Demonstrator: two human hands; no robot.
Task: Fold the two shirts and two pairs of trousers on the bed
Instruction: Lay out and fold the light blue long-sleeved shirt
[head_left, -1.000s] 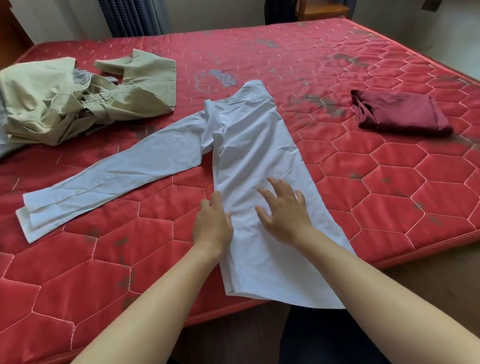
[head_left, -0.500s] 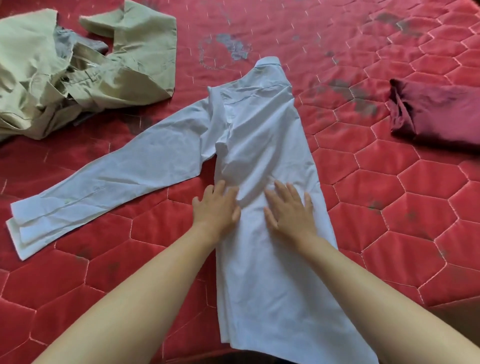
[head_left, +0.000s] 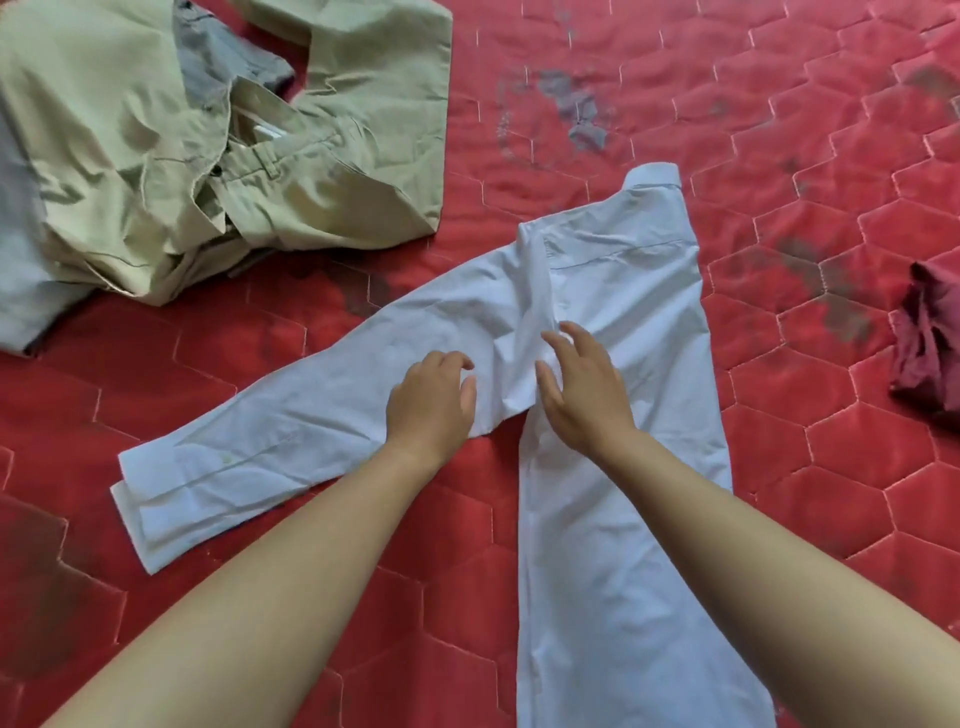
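Both my hands are down on the white shirt (head_left: 628, 312), which lies flat on the red mattress (head_left: 831, 415), folded lengthwise into a long strip with its collar at the far end and its hem running off the near edge of view. One sleeve (head_left: 291, 436) sticks out from the shirt's shoulder, slanting leftward and nearer, cuff flat on the mattress. My left hand (head_left: 431, 402) rests on the sleeve close to the shirt's body, fingers curled loosely; whether they pinch cloth I cannot tell. My right hand (head_left: 584, 387) lies where sleeve meets body, fingers spread and slightly bent, pressing rather than gripping as far as I can see. Far left of the shirt sits a crumpled heap of khaki trousers (head_left: 218, 150), with a grey garment (head_left: 228, 62) showing through it. Right of the shirt, well apart, a maroon garment (head_left: 930, 353) lies at the frame's edge.
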